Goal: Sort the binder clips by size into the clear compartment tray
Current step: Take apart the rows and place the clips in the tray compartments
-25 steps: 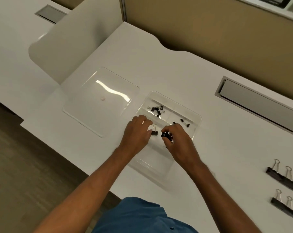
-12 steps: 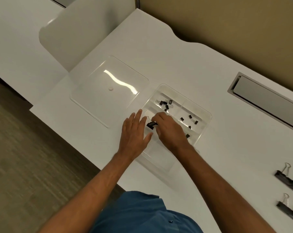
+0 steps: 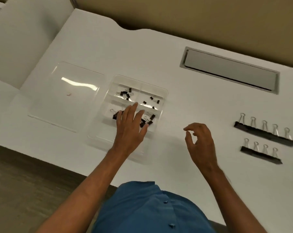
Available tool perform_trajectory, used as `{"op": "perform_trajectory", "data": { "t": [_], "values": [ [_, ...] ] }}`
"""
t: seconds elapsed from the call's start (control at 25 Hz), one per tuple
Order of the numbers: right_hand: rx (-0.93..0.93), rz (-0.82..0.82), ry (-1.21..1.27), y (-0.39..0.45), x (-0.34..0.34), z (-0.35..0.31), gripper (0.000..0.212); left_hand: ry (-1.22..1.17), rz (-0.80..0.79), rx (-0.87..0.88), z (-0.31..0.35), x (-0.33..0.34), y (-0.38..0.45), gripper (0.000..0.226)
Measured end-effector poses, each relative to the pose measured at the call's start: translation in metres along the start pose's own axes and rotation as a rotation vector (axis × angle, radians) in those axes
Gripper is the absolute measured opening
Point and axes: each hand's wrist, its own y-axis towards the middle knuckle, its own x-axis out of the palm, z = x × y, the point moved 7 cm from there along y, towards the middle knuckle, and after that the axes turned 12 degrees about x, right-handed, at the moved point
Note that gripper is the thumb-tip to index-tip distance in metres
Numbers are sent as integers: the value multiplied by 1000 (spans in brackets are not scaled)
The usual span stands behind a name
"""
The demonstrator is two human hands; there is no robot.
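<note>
My right hand [image 3: 200, 142] out of clear compartment tray [image 3: 164, 93], now over bare desk [image 3: 176, 115] to its right, fingers loosely curled, empty. Left hand [image 3: 129, 130] gone flat, fingers spread over tray's near compartments. View swung right: both rows of large binder clips [image 3: 263, 130] fully in frame.

Small black binder clips [image 3: 125, 94] lie scattered across compartments of the clear tray [image 3: 165, 91].

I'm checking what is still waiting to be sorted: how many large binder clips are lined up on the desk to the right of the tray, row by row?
Far row of large black binder clips with silver handles: 5
Near row of large black binder clips with silver handles: 4
Total: 9
</note>
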Motion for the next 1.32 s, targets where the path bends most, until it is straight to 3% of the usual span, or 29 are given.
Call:
{"op": "perform_trajectory", "data": {
  "t": [0.28,0.56,0.68,0.88,1.08,1.32],
  "values": [
    [289,156,23,-49,-99,144,19,-224,-42,246,150,44,28,43],
    [472,235,-59,-72,-187,261,20,-388,-250,403,284,103,40,38],
    [447,189,-119,-63,-208,286,28,-412,-340,446,324,132,45,36],
    [386,-28,-224,-32,-205,307,50,-392,-389,441,364,177,65,35],
    [315,-64,-295,-22,-202,329,51,-270,-415,436,385,204,89,34],
    [262,-14,-284,-10,-208,343,37,-120,-443,474,386,226,103,30]
  ]
}}
